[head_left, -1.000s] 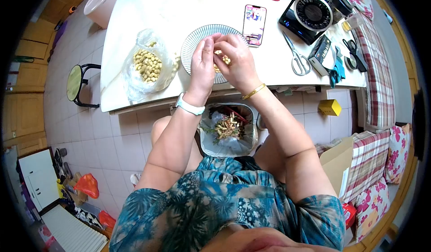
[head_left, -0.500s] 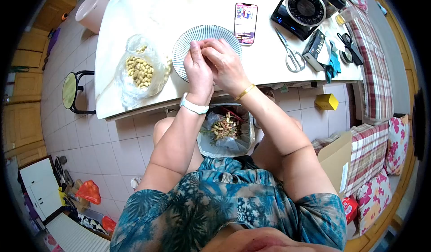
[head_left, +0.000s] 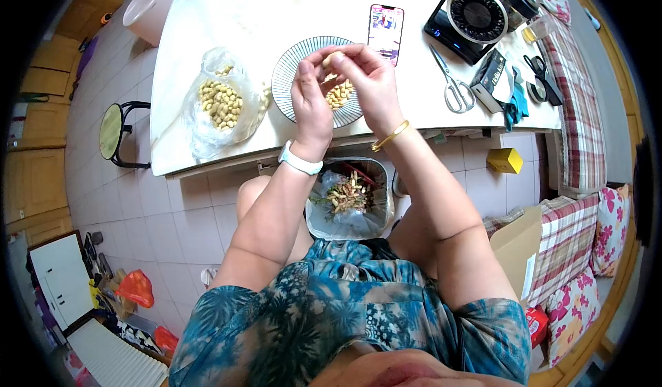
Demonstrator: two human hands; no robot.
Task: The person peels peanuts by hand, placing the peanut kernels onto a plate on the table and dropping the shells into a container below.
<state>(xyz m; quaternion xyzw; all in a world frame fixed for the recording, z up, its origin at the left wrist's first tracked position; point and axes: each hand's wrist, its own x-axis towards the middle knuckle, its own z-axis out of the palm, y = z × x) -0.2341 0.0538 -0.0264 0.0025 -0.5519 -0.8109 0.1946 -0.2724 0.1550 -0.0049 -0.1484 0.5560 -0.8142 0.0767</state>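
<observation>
My right hand [head_left: 378, 87], with a gold bracelet at its wrist, pinches a pale peanut [head_left: 333, 59] between thumb and fingers. Close against it, my left hand [head_left: 314, 111] wears a white watch; its fingers are curled, and what lies inside them is hidden. Both hands are above a striped plate [head_left: 284, 76] on the table. Shelled peanuts [head_left: 339, 96] lie on the plate, partly seen between the hands. To the left, an open clear plastic bag [head_left: 196, 135] contains many unshelled peanuts [head_left: 221, 105].
Below the table edge, between the knees, stands a lined bin [head_left: 317, 225] with shells and scraps. On the white table [head_left: 255, 14] are a phone [head_left: 385, 34], scissors [head_left: 456, 92], a black box [head_left: 488, 80] and a black appliance [head_left: 476, 14]. A stool [head_left: 110, 130] stands left.
My hands have come apart somewhat, with the right moving rightward. The peanut in its fingers and the shelled peanuts on the plate now show. The whole view has shifted slightly.
</observation>
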